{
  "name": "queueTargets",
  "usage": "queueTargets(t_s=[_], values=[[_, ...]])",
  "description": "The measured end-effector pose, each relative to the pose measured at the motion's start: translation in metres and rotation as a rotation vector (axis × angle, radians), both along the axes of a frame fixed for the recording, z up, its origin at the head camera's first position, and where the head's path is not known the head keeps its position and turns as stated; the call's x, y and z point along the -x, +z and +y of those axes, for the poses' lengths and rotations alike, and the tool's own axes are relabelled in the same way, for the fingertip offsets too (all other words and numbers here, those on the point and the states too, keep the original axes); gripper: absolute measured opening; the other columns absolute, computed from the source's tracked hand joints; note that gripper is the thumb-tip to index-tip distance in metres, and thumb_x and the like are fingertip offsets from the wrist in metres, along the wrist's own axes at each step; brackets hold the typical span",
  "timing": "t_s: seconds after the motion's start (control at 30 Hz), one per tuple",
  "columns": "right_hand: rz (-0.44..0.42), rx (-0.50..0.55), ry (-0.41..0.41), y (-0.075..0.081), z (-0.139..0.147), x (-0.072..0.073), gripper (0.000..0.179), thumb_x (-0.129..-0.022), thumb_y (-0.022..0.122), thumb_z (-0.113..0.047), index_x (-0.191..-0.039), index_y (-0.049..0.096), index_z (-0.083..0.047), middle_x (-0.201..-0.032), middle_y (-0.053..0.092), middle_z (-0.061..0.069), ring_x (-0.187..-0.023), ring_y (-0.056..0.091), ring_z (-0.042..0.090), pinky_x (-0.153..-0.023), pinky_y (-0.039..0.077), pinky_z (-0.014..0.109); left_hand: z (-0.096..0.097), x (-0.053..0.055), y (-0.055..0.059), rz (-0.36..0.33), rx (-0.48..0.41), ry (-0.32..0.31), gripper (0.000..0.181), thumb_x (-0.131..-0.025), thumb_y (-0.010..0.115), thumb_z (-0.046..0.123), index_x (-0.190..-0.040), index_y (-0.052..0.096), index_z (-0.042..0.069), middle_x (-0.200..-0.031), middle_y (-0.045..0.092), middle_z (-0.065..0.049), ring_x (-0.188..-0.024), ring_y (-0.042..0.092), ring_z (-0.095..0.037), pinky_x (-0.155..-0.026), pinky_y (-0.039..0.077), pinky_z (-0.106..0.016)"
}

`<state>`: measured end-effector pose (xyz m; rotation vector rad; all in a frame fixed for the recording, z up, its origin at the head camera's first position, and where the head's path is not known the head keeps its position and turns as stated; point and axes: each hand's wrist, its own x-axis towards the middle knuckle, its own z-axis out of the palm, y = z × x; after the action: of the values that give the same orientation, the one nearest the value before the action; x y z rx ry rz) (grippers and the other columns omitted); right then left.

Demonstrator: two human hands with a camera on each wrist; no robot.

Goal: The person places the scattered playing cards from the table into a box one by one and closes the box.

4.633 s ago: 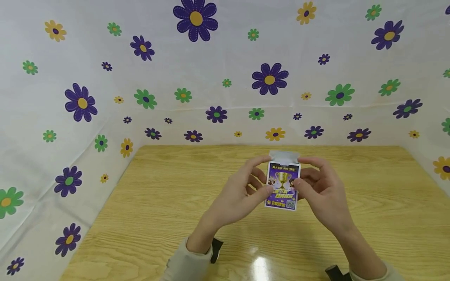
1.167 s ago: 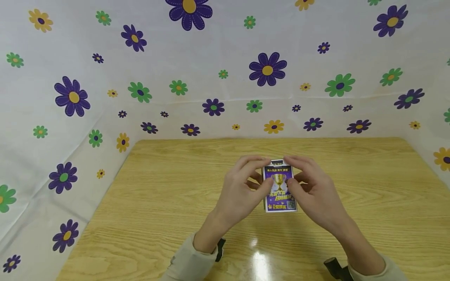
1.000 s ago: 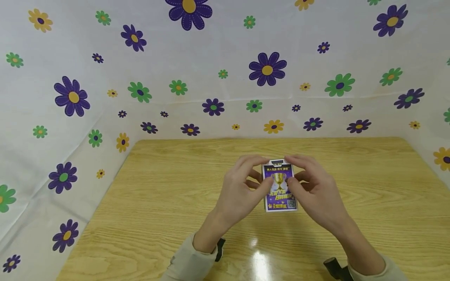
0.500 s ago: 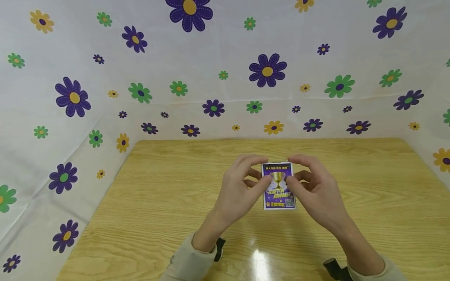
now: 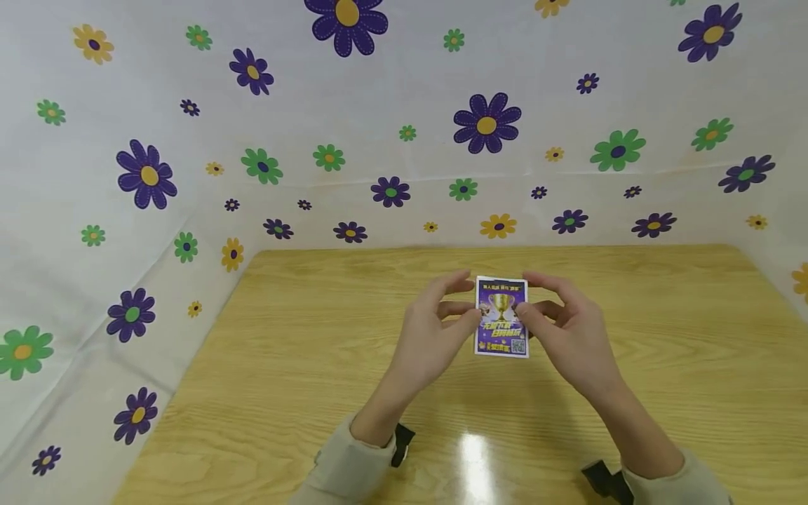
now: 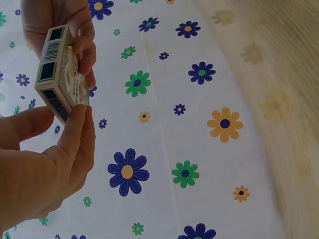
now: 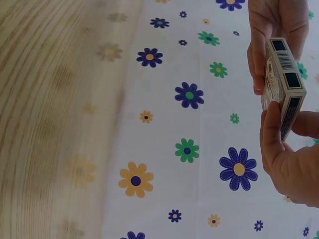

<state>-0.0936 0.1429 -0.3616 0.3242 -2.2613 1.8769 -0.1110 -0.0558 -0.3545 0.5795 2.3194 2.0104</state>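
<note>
A small playing-card box (image 5: 501, 330), purple with a gold trophy and a QR code on its front, is held over the table between both hands. My left hand (image 5: 435, 333) pinches its left side, thumb on the front edge and fingers behind; the index fingertip stands off the top corner. On the opposite side, my right hand (image 5: 571, 337) grips with the thumb on the front face and the index finger by the top corner. The flap at the top is closed. In the left wrist view, a barcode shows on the box's narrow side (image 6: 52, 50).
The wooden table (image 5: 303, 337) lies below the hands. A white cloth (image 5: 379, 91) printed with purple, green and yellow flowers rises behind the table and along its left and right sides. Black wrist mounts (image 5: 402, 443) sit at the sleeve cuffs.
The silver-lined flap that stood up at first is now closed. Most recently both index fingers have come away from the top edge, the left one further, and the box appears slightly higher in view.
</note>
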Motion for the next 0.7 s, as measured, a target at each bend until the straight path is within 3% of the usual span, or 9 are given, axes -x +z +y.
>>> queueTargets(t_s=[0.1, 0.2, 0.33, 0.47, 0.57, 0.7], values=[[-0.029, 0.051, -0.047, -0.002, -0.002, 0.003, 0.04, -0.097, 0.062, -0.004, -0.135, 0.052, 0.002, -0.132, 0.052, 0.016, -0.088, 0.068, 0.007, -0.067, 0.056, 0.021, 0.001, 0.0, 0.0, -0.058, -0.021, -0.028, 0.054, -0.092, 0.062, -0.003, -0.144, 0.047, 0.003, -0.142, 0.051, -0.012, -0.116, 0.063, -0.026, -0.087, 0.056, -0.028], [-0.066, 0.084, -0.064, -0.005, -0.003, 0.009, 0.039, -0.096, 0.063, -0.007, -0.132, 0.053, 0.003, -0.128, 0.053, 0.017, -0.09, 0.068, 0.007, -0.073, 0.058, 0.022, 0.002, 0.003, -0.002, -0.072, -0.004, -0.047, 0.057, -0.092, 0.061, -0.004, -0.146, 0.045, 0.004, -0.147, 0.047, -0.011, -0.12, 0.06, -0.027, -0.088, 0.055, -0.028], [-0.097, 0.018, 0.008, -0.011, 0.001, 0.019, 0.046, -0.095, 0.065, -0.007, -0.138, 0.051, 0.002, -0.138, 0.048, 0.016, -0.108, 0.065, 0.019, -0.079, 0.057, 0.023, 0.003, 0.014, -0.008, -0.067, 0.083, -0.085, 0.069, -0.091, 0.065, 0.0, -0.152, 0.035, 0.006, -0.152, 0.041, -0.011, -0.128, 0.055, -0.029, -0.093, 0.053, -0.029], [-0.122, -0.08, 0.162, -0.017, 0.01, 0.035, 0.067, -0.09, 0.067, 0.0, -0.15, 0.036, 0.001, -0.155, 0.033, 0.017, -0.127, 0.054, 0.038, -0.085, 0.056, 0.026, 0.006, 0.034, -0.016, -0.067, 0.203, -0.124, 0.087, -0.086, 0.07, -0.001, -0.157, 0.021, 0.008, -0.157, 0.033, -0.014, -0.136, 0.046, -0.033, -0.103, 0.047, -0.033], [-0.125, -0.126, 0.259, -0.025, 0.013, 0.05, 0.076, -0.088, 0.065, 0.008, -0.154, 0.027, 0.003, -0.16, 0.024, 0.02, -0.132, 0.047, 0.044, -0.09, 0.054, 0.03, 0.011, 0.052, -0.025, -0.058, 0.289, -0.132, 0.096, -0.084, 0.072, -0.005, -0.159, 0.013, 0.008, -0.158, 0.03, -0.016, -0.136, 0.044, -0.036, -0.105, 0.045, -0.033], [-0.119, -0.219, 0.305, -0.041, 0.012, 0.07, 0.074, -0.087, 0.063, 0.012, -0.152, 0.027, 0.007, -0.158, 0.024, 0.028, -0.13, 0.046, 0.049, -0.093, 0.053, 0.038, 0.017, 0.075, -0.045, -0.017, 0.405, -0.129, 0.102, -0.081, 0.073, -0.008, -0.158, 0.007, 0.003, -0.152, 0.038, -0.022, -0.13, 0.052, -0.036, -0.102, 0.047, -0.03]])
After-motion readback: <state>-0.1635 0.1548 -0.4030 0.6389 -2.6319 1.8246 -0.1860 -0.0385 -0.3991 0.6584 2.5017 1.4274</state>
